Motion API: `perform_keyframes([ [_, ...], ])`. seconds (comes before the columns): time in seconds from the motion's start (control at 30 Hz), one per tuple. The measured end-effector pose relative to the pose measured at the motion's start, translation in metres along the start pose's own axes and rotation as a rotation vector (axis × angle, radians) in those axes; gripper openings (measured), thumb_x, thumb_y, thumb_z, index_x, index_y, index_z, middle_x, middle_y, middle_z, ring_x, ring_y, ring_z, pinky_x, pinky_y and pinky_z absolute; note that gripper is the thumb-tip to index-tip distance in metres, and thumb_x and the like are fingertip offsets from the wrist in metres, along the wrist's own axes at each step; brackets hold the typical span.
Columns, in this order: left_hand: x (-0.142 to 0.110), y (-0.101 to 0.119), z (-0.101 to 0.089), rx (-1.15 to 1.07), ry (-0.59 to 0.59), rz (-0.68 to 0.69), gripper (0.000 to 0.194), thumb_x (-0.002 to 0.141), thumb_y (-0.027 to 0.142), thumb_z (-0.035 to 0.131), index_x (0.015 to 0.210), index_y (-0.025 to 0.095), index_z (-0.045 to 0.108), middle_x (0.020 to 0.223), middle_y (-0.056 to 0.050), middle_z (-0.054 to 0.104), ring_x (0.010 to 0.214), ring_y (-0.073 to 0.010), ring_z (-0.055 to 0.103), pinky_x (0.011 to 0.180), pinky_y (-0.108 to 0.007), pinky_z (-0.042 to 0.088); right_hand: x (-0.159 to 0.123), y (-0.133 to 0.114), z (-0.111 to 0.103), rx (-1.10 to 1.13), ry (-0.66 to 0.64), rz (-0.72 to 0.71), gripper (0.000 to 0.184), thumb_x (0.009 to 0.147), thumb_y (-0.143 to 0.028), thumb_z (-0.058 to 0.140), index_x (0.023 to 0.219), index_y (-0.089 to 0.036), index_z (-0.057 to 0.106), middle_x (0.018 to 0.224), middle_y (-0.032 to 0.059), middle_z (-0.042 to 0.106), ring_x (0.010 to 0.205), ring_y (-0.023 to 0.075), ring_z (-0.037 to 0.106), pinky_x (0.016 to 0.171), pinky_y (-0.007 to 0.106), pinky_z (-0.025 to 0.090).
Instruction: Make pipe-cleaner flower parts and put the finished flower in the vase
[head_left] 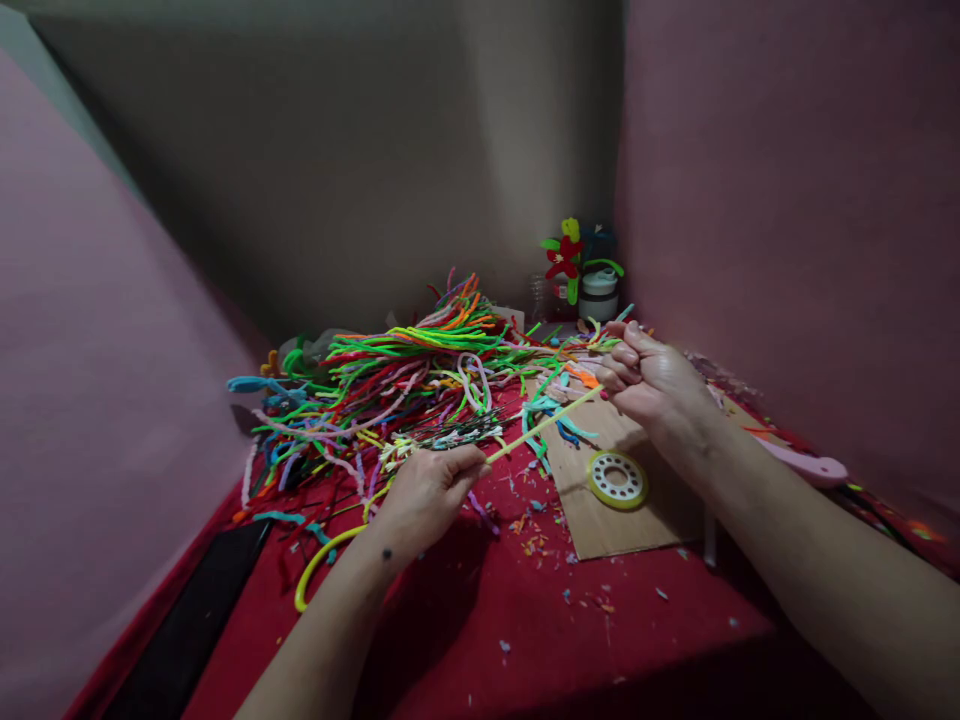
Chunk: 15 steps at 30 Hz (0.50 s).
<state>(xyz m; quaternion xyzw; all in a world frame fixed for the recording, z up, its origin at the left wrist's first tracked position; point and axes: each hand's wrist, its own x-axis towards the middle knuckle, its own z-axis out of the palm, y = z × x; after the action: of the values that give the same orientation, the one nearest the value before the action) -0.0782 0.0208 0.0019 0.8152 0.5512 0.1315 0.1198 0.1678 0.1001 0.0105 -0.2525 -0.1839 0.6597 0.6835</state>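
A yellow pipe cleaner [546,423] is stretched taut on a slant between my two hands over the red cloth. My left hand [431,495], lower and closer to me, pinches one stretch of it between thumb and fingers. Higher up on the right, my right hand [649,375] has its fingers curled around the other end. A thicker-looking yellow loop [306,575] curves out from below my left wrist; whether it belongs to the same piece is hidden by the hand. Below my right hand, a tape roll [617,479] with a white holed core lies flat on a wooden board [600,535].
A large heap of multicoloured pipe cleaners [420,350] covers the back left. White-tipped stamens [450,435] lie before it. A pipe-cleaner flower [564,257] and a lidded jar [599,295] stand at the back. A pink-handled tool [806,463] lies right; fluff scraps dot the red cloth [555,640].
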Motion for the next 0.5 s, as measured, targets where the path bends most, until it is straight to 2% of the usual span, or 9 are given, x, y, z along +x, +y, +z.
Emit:
perform_keyframes([
  [0.13,0.000,-0.003,-0.001,-0.069,0.016,0.013,0.030,0.086,0.033,0.043,0.067,0.018,0.059,0.057,0.004,0.046,0.057,-0.0104,0.042,0.057,-0.023,0.028,0.000,0.000,0.000,0.068,0.021,0.022,0.027,0.095,-0.028,0.041,0.073,-0.016,0.051,0.037,-0.0096,0.027,0.030,0.0039,0.017,0.032,0.018,0.015],
  [0.27,0.003,-0.012,-0.001,-0.272,0.105,-0.049,0.031,0.083,0.041,0.048,0.071,0.017,0.063,0.064,0.003,0.053,0.063,-0.0116,0.046,0.061,-0.022,0.033,0.001,0.002,0.001,0.135,-0.011,0.040,0.025,0.093,-0.027,0.046,0.072,-0.016,0.052,0.038,-0.0101,0.027,0.030,0.0036,0.020,0.032,0.017,0.019],
  [0.33,0.005,-0.014,-0.002,-0.355,0.139,-0.114,0.031,0.081,0.042,0.051,0.074,0.016,0.066,0.064,0.002,0.054,0.063,-0.0119,0.046,0.061,-0.022,0.034,0.001,0.003,0.003,0.147,-0.031,0.023,0.019,0.090,-0.024,0.052,0.073,-0.016,0.053,0.042,-0.0088,0.036,0.034,0.0035,0.032,0.037,0.016,0.031],
  [0.4,0.006,-0.015,-0.003,-0.425,0.177,-0.170,0.031,0.079,0.043,0.053,0.077,0.016,0.068,0.064,0.002,0.055,0.062,-0.0118,0.046,0.061,-0.022,0.035,0.000,0.005,0.005,0.132,-0.008,0.008,0.012,0.087,-0.018,0.054,0.075,-0.015,0.055,0.052,-0.0042,0.050,0.046,0.0059,0.050,0.050,0.018,0.045],
  [0.5,0.006,-0.013,-0.005,-0.489,0.244,-0.210,0.030,0.078,0.042,0.056,0.078,0.015,0.069,0.066,0.002,0.057,0.064,-0.0120,0.047,0.061,-0.022,0.035,-0.006,0.013,0.005,0.056,-0.015,0.072,0.009,0.082,-0.009,0.052,0.076,-0.014,0.058,0.073,0.0048,0.064,0.071,0.0124,0.062,0.068,0.026,0.051],
])
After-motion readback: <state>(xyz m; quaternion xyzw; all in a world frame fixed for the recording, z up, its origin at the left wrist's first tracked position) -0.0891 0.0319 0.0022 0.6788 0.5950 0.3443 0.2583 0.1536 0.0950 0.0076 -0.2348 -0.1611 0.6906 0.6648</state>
